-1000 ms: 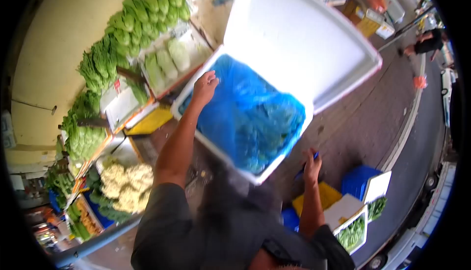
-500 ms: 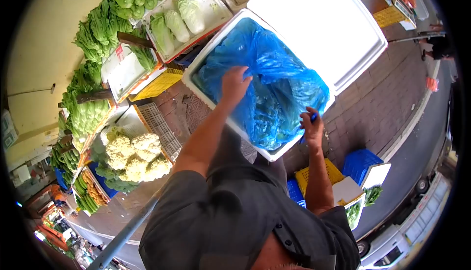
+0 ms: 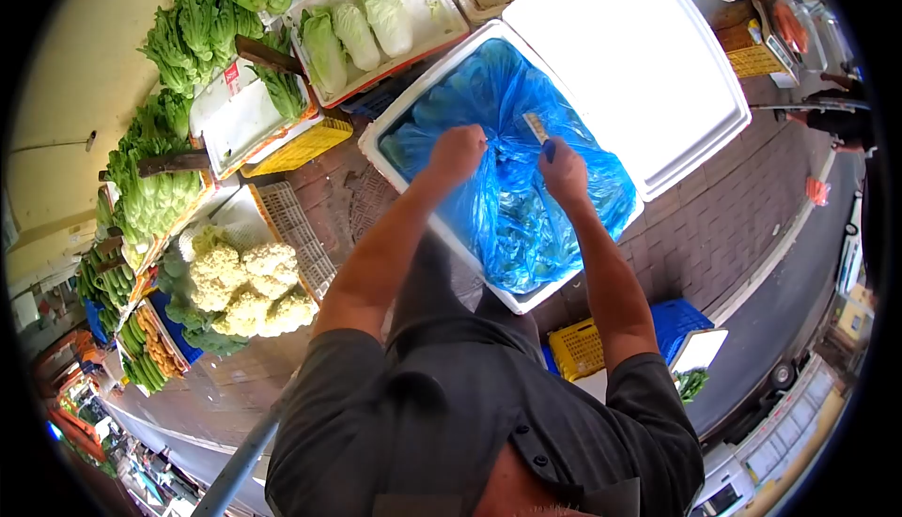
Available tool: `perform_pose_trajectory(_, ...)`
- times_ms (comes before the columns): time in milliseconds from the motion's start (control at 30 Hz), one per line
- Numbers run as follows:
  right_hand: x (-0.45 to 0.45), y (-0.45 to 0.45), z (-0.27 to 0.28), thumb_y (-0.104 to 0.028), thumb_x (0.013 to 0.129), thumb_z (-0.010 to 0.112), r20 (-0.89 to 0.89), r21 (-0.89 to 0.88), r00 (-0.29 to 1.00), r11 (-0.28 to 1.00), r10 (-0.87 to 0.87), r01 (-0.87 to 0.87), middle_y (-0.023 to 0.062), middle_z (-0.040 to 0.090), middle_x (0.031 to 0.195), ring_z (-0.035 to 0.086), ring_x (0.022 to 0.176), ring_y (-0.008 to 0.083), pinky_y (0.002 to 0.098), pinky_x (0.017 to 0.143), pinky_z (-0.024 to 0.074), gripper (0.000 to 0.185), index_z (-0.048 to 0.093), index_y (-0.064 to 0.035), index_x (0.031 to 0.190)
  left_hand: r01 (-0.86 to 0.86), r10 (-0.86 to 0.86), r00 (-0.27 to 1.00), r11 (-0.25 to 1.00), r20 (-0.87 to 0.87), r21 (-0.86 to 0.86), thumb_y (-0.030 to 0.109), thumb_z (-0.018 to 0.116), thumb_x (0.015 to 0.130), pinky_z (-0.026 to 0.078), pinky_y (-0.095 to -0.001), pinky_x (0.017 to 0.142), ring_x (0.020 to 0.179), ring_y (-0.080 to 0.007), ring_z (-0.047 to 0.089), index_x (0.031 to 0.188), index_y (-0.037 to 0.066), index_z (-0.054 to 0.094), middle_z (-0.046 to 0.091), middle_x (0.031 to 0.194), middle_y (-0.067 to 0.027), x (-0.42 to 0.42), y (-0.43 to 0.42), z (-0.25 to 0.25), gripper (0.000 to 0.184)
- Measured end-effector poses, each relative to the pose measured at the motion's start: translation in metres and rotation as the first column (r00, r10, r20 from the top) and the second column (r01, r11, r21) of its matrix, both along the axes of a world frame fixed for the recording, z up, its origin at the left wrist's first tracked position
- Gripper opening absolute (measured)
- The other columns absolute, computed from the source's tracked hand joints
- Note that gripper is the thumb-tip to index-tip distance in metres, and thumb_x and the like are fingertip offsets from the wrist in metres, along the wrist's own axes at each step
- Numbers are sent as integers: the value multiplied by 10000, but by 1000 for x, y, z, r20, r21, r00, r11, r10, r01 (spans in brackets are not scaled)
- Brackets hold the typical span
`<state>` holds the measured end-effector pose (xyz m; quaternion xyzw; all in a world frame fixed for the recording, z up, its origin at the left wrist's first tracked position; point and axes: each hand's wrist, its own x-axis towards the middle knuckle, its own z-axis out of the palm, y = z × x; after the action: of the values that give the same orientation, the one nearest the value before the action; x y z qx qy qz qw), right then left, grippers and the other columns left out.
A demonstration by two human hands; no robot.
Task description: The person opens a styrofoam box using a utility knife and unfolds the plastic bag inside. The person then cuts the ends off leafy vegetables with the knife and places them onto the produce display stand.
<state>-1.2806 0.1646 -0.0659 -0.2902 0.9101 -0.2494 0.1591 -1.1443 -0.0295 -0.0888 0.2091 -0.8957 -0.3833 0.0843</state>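
A white foam box (image 3: 379, 153) stands open before me, lined with a blue plastic bag (image 3: 554, 188) whose contents are hard to make out. My left hand (image 3: 458, 154) is closed on gathered plastic near the bag's middle. Just right of it, over the bag, my right hand (image 3: 564, 171) grips a small knife-like tool (image 3: 536, 128) with a blue handle; its pale blade points up and left. The white lid (image 3: 628, 66) lies open along the box's far right side.
Cabbages (image 3: 355, 36) lie in a tray at the upper left, with leafy greens beyond. Cauliflower (image 3: 246, 284) sits at the left. Yellow (image 3: 577, 348) and blue crates (image 3: 678, 322) stand at the lower right. A person (image 3: 839, 123) is at the far right.
My right hand has moved up and left from the box's edge to over the bag, with the tool in it. My left hand has closed on the plastic.
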Motion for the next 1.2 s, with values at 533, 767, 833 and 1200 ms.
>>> perform_pose_trajectory(533,4,-10,59,-180,852,645,586,-179,806,955,-90,237,51,612,735,617,661,116,273,602,547,203,637,20,886,-81,83,973,997,-215,20,149,688,856,477,-471,682,798,-379,609,848,53,587,614,836,-159,3,-5,36,140)
perform_pose_trajectory(767,-18,-42,147,-70,859,646,718,-386,695,851,34,357,41,558,734,563,619,105,292,637,578,135,620,45,924,-157,151,954,988,-261,-1,151,695,846,496,-442,694,808,-367,620,877,57,607,629,860,-148,14,-3,44,133)
perform_pose_trajectory(833,-24,-49,164,-58,858,649,729,-474,679,782,90,405,40,561,703,550,589,108,283,620,553,112,624,47,886,-169,165,952,986,-258,6,143,690,850,501,-436,692,805,-361,630,904,57,620,641,872,-148,18,-6,47,123)
perform_pose_trajectory(1200,-66,-64,250,-94,905,646,395,-862,871,446,291,242,168,687,936,703,835,267,315,782,527,196,601,52,1029,-624,910,405,345,-87,702,224,609,953,501,-323,623,732,-206,625,1037,22,605,647,894,-100,105,-71,37,219)
